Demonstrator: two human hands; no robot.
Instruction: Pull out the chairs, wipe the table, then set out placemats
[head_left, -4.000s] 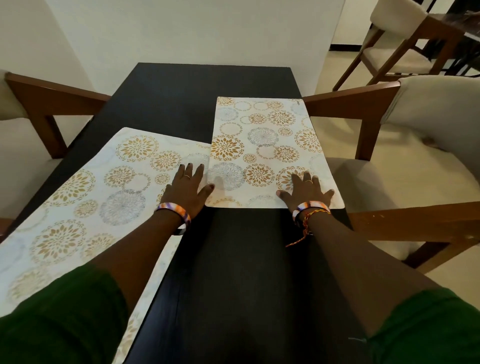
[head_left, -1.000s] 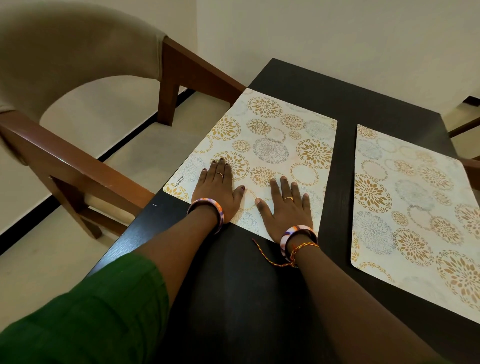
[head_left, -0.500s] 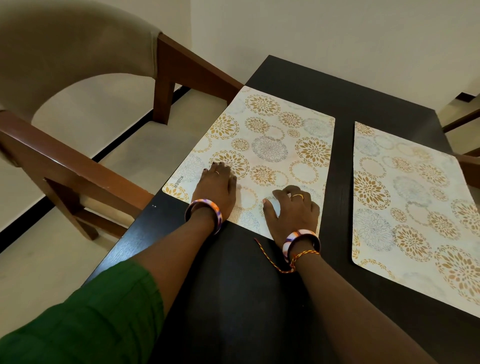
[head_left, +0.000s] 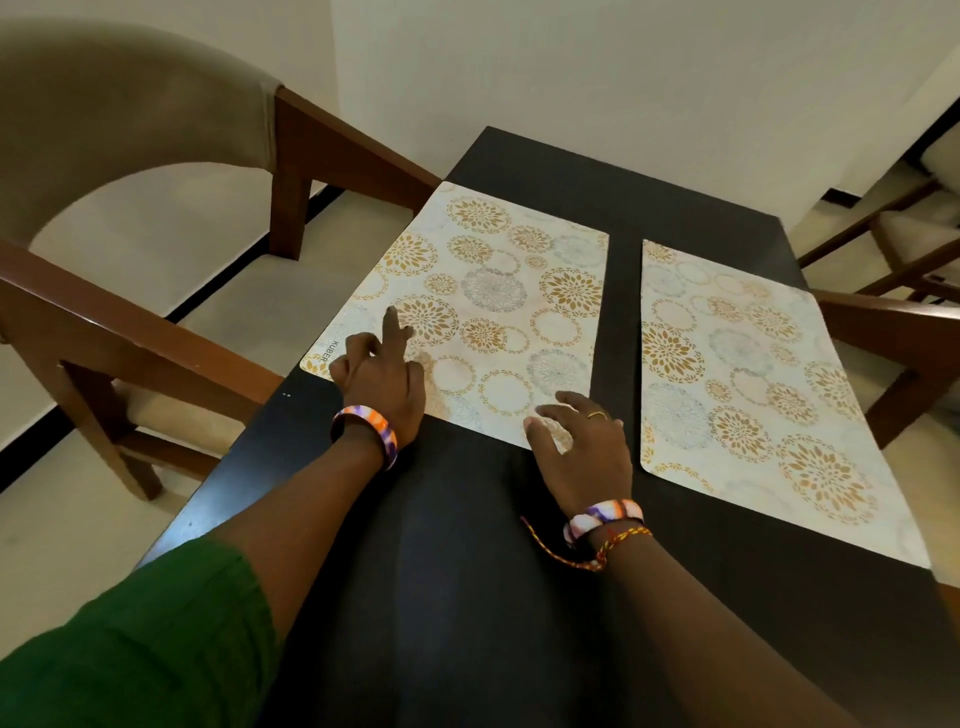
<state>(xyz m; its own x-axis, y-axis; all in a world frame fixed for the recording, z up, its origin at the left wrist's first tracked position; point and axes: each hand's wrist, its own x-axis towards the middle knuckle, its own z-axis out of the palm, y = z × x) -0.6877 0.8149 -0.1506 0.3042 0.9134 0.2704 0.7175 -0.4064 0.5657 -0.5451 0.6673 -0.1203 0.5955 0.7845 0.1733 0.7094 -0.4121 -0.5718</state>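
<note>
Flanking dark table (head_left: 519, 597), wooden chairs (head_left: 171, 338); placemats (head_left: 498, 312) side by side.

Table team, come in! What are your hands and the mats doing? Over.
Left hand and right hand loose over left placemat, gripping nothing. Right placemat flat on table. Nothing blocking.

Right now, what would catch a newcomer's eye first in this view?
Two cream placemats with gold flower circles lie side by side on the dark table: the left placemat and the right placemat. Both hands hover at the left one's near edge: left hand, right hand.
</note>
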